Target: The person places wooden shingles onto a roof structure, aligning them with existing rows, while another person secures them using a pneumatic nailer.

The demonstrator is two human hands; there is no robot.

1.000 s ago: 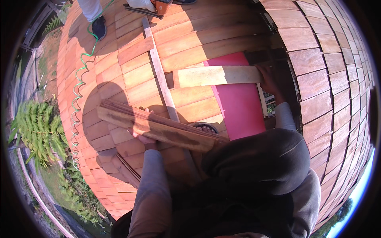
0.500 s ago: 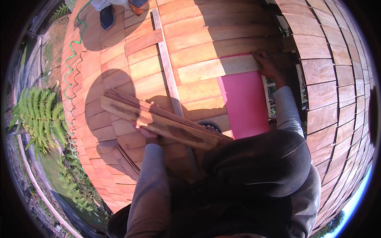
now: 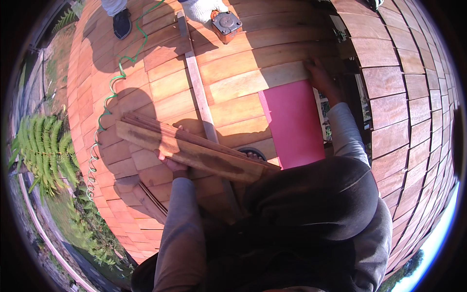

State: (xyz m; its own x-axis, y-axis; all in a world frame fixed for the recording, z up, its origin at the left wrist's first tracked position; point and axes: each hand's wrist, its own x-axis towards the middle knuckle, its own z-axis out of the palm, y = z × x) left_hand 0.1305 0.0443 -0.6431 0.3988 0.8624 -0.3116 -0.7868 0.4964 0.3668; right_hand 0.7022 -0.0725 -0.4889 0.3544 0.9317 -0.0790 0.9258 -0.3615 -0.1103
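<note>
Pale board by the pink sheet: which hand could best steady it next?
Probably the right hand: it's at the right end of the pale board, while the left hand holds a stack of boards.

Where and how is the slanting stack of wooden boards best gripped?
Probably near mid-length, from the near long side, hand cupped beneath: the stack of wooden boards is long, narrow and several boards thick, so a central hold should balance it. The left hand grips slightly left of the middle, fingertips showing past the far edge.

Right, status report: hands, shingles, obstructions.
Left hand gripping shingle stack. Right hand at right end of laid shingle. Possible obstruction: nail gun beyond, in co-worker's gloved hand.
</note>
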